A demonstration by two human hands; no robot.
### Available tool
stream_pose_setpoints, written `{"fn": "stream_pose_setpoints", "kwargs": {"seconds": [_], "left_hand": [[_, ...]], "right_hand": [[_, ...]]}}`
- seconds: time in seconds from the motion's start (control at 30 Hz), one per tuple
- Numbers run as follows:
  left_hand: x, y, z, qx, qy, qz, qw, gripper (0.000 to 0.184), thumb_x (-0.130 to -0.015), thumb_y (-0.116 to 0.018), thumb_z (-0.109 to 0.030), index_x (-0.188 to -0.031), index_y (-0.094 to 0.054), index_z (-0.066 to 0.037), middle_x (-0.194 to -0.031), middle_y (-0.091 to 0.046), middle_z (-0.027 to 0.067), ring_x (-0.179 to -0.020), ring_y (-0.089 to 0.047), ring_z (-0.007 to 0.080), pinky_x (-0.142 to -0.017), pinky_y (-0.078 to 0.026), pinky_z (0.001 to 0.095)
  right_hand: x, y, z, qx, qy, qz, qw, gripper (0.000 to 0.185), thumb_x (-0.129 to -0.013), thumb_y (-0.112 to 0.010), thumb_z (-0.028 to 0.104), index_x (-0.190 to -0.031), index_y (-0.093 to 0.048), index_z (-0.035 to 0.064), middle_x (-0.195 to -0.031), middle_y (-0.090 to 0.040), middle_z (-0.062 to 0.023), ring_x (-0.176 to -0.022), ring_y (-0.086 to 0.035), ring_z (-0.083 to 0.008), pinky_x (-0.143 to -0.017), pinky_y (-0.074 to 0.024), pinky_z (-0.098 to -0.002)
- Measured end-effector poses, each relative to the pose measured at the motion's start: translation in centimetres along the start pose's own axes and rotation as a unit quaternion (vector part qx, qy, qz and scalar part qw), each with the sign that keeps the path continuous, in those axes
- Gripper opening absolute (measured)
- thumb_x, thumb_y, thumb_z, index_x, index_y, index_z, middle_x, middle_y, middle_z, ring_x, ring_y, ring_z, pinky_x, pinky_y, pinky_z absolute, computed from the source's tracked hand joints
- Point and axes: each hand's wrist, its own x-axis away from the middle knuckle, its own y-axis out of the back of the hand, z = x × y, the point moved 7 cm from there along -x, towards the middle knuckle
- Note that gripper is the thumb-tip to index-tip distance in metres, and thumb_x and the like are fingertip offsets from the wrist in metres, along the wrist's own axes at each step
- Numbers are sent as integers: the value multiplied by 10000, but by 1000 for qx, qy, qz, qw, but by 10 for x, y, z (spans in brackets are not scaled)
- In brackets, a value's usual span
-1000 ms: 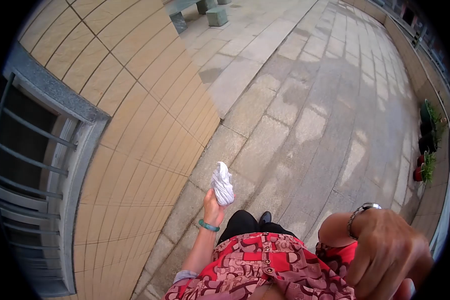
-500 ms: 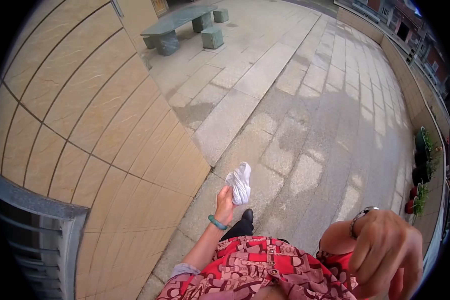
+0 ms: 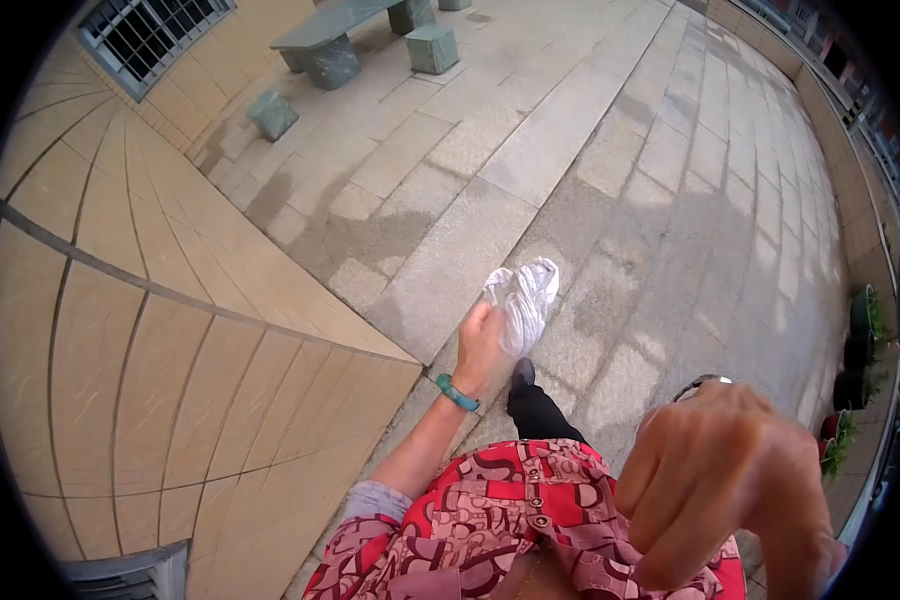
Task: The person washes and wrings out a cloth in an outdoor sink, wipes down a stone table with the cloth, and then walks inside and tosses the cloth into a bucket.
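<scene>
My left hand [image 3: 480, 340], with a green bangle at the wrist, grips a crumpled white cloth [image 3: 527, 300] in front of my body, over the paving. The cloth bunches out beyond the fingers. My right hand [image 3: 725, 480] is raised close to the camera at the lower right, back of the hand showing, with a watch [image 3: 702, 384] at the wrist. Its fingers are bent and point down; whatever they hold, if anything, is hidden.
A tiled wall [image 3: 220, 390] stands close on the left, its corner near my left hand. Beyond are a stone table [image 3: 335, 22] and stone stools [image 3: 432, 48]. Potted plants [image 3: 838, 432] line the low wall at right. Stone paving [image 3: 610, 250] stretches ahead.
The wall corner has shifted in view and another stool and a barred window have appeared. My left hand has moved up and right with the cloth. My right hand has moved slightly left.
</scene>
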Motion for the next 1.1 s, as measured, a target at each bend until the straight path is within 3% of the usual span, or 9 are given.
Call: {"fn": "stream_pose_setpoints", "kwargs": {"seconds": [0.1,0.23,0.43,0.67,0.7,0.8,0.9,0.97,1.1], "left_hand": [[-67,30,16,12,14,-40,999,223,-898,-420,-186,-725,-460,-52,-681,-433,-38,-647,-405,59,-555,-359,256],[-120,72,12,-24,13,-99,995,166,-927,-406,-171,-958,-510,-45,-939,-577,39,-838,-556,107,-742,-456,264],[-193,119,6,-20,42,-221,974,276,-883,-351,-180,-1028,-503,-1,-971,-519,143,-907,-501,259,-820,-402,373],[-361,142,-36,24,38,-174,984,166,-746,-498,-97,-886,-515,-9,-866,-520,152,-815,-507,298,-713,-401,411],[-387,144,-46,-7,19,-138,990,160,-834,-441,-141,-937,-502,-35,-915,-544,106,-836,-533,223,-706,-438,366],[-455,149,-79,-37,-14,-107,993,167,-921,-387,-180,-977,-493,-64,-959,-569,52,-849,-557,135,-700,-471,303],[-513,154,-119,-68,-43,-78,994,167,-917,-400,-165,-991,-497,-50,-977,-566,62,-870,-548,152,-744,-455,307],[-534,144,-163,-392,-184,-98,896,218,-911,-406,-157,-1063,-490,-25,-1022,-549,97,-933,-527,212,-817,-425,357],[-607,149,-174,-352,-153,-131,914,266,-901,-416,-145,-1120,-485,-10,-1055,-529,128,-983,-503,264,-871,-387,384]], "right_hand": [[-4,72,5,-19,3,15,1000,381,-935,-278,422,-1112,-524,191,-784,-576,-265,-476,-529,-250,-400,-380,-308],[-21,165,5,-37,5,38,999,382,-926,-310,420,-1107,-534,169,-786,-584,-253,-488,-539,-241,-413,-392,-301],[-52,291,-20,-75,21,71,994,388,-911,-357,416,-1099,-549,136,-788,-595,-234,-506,-553,-228,-432,-411,-291],[-121,426,-71,-86,9,86,992,401,-895,-412,412,-1090,-566,98,-790,-608,-212,-527,-569,-213,-455,-433,-278],[-138,445,-81,-94,1,86,992,403,-892,-420,412,-1089,-568,92,-791,-610,-209,-530,-572,-211,-458,-436,-277],[-183,497,-109,-116,-20,92,989,411,-885,-444,410,-1085,-575,76,-792,-615,-200,-539,-579,-204,-468,-445,-271],[-214,541,-126,-136,-32,99,985,419,-878,-468,408,-1081,-582,60,-793,-621,-190,-548,-586,-198,-477,-454,-266],[-228,568,-135,-151,-38,107,982,426,-873,-483,407,-1078,-587,49,-794,-625,-184,-554,-591,-194,-484,-461,-263],[-238,641,-140,-182,-18,111,977,440,-864,-515,405,-1073,-597,27,-795,-632,-171,-566,-600,-185,-497,-473,-255]]}}
